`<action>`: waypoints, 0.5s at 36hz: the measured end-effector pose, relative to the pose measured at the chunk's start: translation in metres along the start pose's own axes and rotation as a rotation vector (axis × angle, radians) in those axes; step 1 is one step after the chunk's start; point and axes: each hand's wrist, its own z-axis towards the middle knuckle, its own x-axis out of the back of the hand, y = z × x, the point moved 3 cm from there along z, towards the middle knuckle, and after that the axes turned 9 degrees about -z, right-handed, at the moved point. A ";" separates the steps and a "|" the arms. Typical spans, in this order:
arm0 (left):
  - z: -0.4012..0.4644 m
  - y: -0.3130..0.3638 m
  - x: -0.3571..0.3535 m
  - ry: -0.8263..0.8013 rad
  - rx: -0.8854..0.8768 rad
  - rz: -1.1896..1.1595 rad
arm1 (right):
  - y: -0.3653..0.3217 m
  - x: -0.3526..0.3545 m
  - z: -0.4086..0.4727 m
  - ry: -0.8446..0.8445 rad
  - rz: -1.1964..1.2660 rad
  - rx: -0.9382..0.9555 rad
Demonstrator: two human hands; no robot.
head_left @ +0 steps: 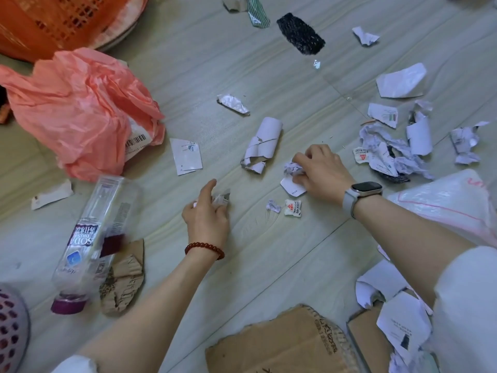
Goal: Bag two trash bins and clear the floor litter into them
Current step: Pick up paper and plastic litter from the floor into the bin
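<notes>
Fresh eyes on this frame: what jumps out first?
Both hands at centre picking up scraps: the right hand pinches a crumpled paper, the left hand grips a small scrap. A pink bag bulges upper left, a clear bottle lies lower left, and torn paper piles up at right.

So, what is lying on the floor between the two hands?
In the head view, between the left hand and the right hand lie a small crumpled paper scrap and a small white printed sachet; the rest is bare floor.
</notes>
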 end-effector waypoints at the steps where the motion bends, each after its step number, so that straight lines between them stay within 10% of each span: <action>1: -0.002 0.001 -0.001 -0.014 -0.022 -0.001 | 0.001 0.001 -0.001 -0.020 0.013 -0.025; 10: -0.010 0.034 -0.029 -0.293 -0.304 0.242 | 0.026 0.006 -0.030 -0.018 0.547 -0.269; 18: -0.005 0.037 -0.053 -0.500 -0.383 0.562 | 0.004 0.010 -0.059 -0.119 0.635 -0.056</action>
